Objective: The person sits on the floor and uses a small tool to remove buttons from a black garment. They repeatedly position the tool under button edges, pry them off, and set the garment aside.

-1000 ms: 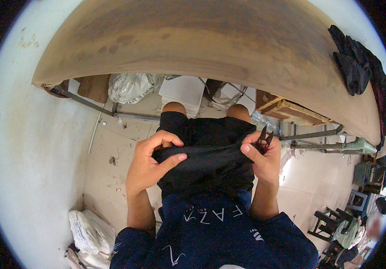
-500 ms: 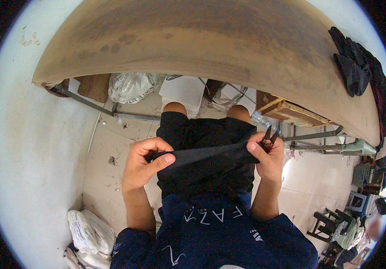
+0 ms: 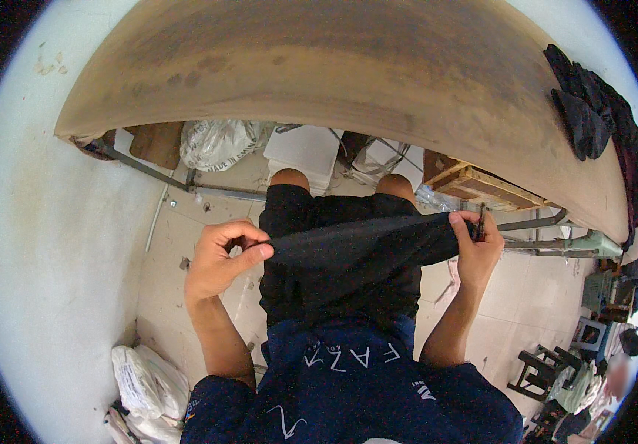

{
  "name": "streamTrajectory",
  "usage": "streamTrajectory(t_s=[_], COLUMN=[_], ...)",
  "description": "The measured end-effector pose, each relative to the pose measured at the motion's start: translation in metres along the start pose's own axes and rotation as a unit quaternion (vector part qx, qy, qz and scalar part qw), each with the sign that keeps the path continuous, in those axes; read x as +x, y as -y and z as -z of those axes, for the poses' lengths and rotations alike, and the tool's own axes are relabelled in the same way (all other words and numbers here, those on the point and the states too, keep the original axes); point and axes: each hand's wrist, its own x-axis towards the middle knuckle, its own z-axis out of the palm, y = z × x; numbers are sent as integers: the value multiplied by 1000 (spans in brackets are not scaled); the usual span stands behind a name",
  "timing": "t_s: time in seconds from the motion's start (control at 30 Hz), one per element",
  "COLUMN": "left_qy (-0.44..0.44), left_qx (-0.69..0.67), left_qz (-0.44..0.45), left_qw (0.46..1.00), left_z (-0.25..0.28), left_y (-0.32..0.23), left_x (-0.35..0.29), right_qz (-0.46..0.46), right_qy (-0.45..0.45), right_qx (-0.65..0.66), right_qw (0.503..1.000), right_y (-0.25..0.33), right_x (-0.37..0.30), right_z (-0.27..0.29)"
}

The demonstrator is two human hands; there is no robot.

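A piece of black cloth point(image 3: 363, 240) is stretched across above my lap, its upper edge slanting up to the right. My left hand point(image 3: 223, 259) pinches its left end between thumb and fingers. The right end is gripped by my right hand point(image 3: 477, 244), closed with the thumb against the fingers. Small dark thread snips point(image 3: 481, 216) also sit in my right hand, blades pointing up past the fingers. Black shorts point(image 3: 289, 211) lie beneath the cloth, and the two blacks are hard to tell apart.
Ahead spans a large padded surface point(image 3: 319, 66) with brown stained cover, on a metal frame point(image 3: 149, 169). Under it are a white plastic bag point(image 3: 219, 144), a white stack point(image 3: 302, 152) and a wooden drawer point(image 3: 482, 185). Black garments point(image 3: 585, 111) hang at right; a stool point(image 3: 541, 370) stands lower right.
My hands have moved apart, pulling the cloth wider. The right one went further right and up with the snips, the left slightly left.
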Motion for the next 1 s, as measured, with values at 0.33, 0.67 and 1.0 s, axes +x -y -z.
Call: streamTrajectory(t_s=[0.33, 0.67, 1.0], left_qy=[187, 196, 7], left_qx=[45, -47, -296], left_qz=[-46, 17, 13], left_qw=[980, 979, 955], left_z=[-60, -30, -75], left_y=[-45, -27, -11], left_x=[26, 22, 24], right_qz=[202, 30, 83], right_qy=[342, 336, 362], right_qx=[191, 293, 218], right_qw=[897, 895, 903], right_y=[85, 55, 29], right_x=[-23, -33, -18], right_z=[-24, -37, -13])
